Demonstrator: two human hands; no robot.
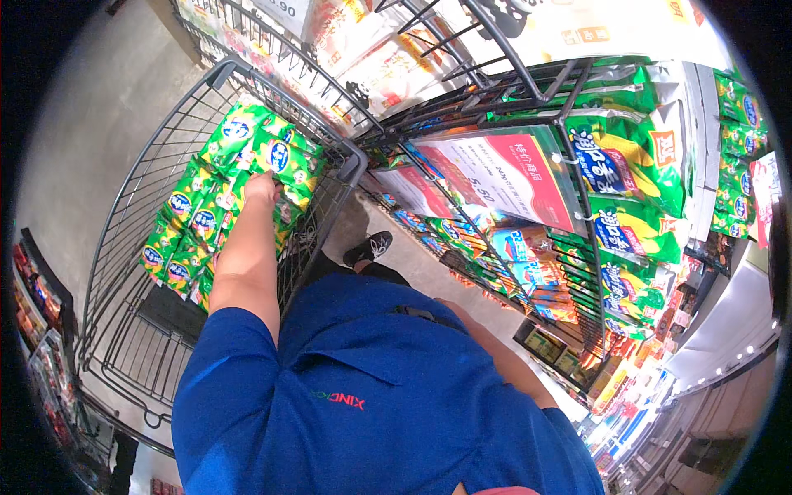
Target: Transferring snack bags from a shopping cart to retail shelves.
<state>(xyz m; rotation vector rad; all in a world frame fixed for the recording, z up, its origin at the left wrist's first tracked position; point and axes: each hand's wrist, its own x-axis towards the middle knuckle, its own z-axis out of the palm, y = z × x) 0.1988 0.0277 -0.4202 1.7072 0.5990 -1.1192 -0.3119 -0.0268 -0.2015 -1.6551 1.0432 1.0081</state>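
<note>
My left hand (263, 187) reaches into a wire shopping cart, its fingers curled at the edge of a green snack bag (278, 158). Around and under it, more green and yellow snack bags (204, 219) lie heaped in the cart. The cart's grey-cornered rim (352, 167) is close to my body. My right forearm (495, 352) hangs at my side, and its hand is out of view behind my shirt. To the right, a black wire rack holds stacked green bags (625, 161) of the same look.
A pink and white price sign (501, 176) hangs on the rack. White printed packages (377, 62) fill wire baskets at the top. Colourful packs (526, 247) stand lower on the right. A dark display edge with packages (37, 284) is at the far left. My shoe (368, 247) is on the floor between cart and rack.
</note>
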